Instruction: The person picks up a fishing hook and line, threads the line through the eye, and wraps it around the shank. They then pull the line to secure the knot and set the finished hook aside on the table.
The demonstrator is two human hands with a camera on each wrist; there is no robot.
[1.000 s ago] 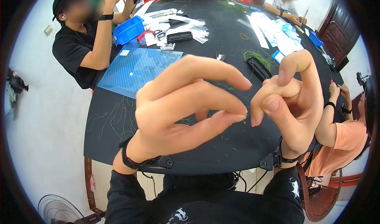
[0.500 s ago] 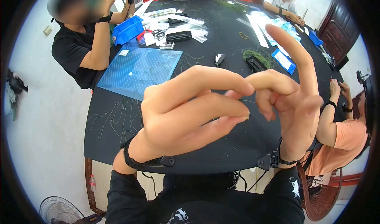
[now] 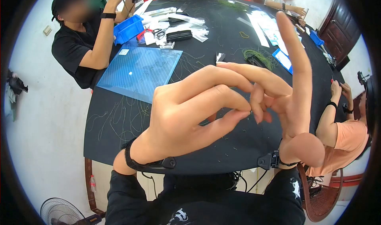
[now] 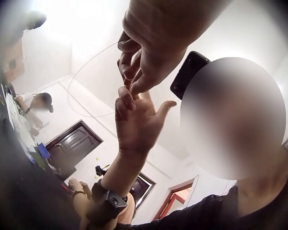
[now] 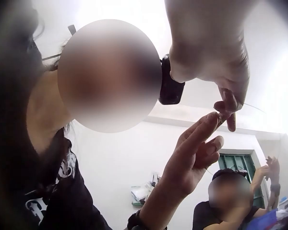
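Observation:
Over the near part of the table, my left hand (image 3: 178, 113) pinches with thumb and fingertips at a tiny spot of thin line. That thin line (image 4: 68, 91) bows out in a wide loop between both hands in the left wrist view. My right hand (image 3: 291, 106) meets the left at the fingertips. Its lower fingers curl in and hold the line there, mostly hidden by the fingers themselves. The right index finger points straight up, another finger reaches left above the left hand, and the thumb sticks out toward me.
On the black table (image 3: 206, 155) lie a blue translucent mat (image 3: 139, 72), loose lines, a stapler (image 3: 220, 58), a tangle of green line (image 3: 258, 58), scissors (image 3: 159, 34), a blue bin (image 3: 129, 29) and white packets (image 3: 192, 22). Several people sit around the table.
The right index finger has straightened upward, and the thumb has swung out and down toward me. Another right finger now stretches left over the left hand. The left hand has shifted slightly right.

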